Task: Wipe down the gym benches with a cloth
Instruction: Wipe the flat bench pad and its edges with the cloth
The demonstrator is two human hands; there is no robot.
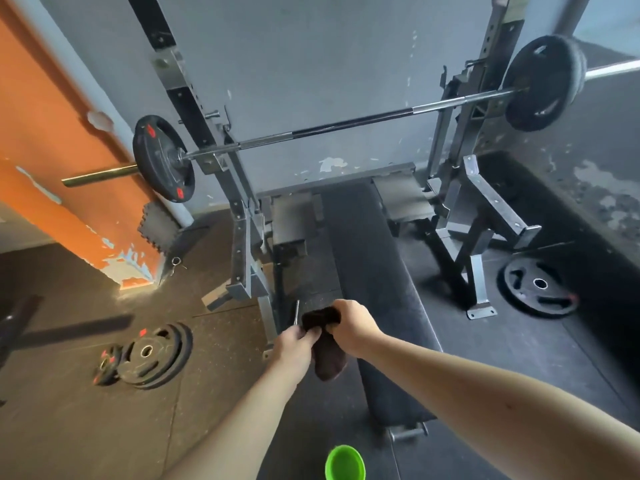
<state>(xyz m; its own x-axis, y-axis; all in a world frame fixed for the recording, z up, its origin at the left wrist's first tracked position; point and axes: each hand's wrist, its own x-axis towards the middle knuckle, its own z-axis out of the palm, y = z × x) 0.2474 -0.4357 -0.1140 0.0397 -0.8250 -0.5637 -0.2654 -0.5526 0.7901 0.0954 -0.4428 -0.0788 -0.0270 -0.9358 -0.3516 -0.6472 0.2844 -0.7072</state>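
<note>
- Holding a dark brown cloth (325, 344) between them, both hands meet in mid-air just over the left edge of the bench pad.
- The left hand (294, 344) has its fingers (310, 336) pinched narrow on the cloth's middle, gripping it from below and to the left.
- The right hand (353, 327) has its fingers (334, 328) curled shut over the bunched upper part of the cloth.
- The lower end of the cloth hangs loose beneath the two hands.
- The counter (374, 278), a long black padded gym bench, runs from near the person up toward the grey wall (294, 81); whether the cloth touches the pad cannot be told.
- A barbell (346, 123) rests across the grey steel rack (242, 202) above the far end of the counter, with a black plate at each end.
- On the floor (86, 427) to the left lie stacked black weight plates (152, 355) with red marks.
- On the floor to the right, beside the rack's foot, a single black plate (538, 289) lies flat.
- A bright green round object (344, 462) sits at the bottom edge of the view, between the two forearms.
- An orange wall section (62, 133) with chipped paint stands at the left.
</note>
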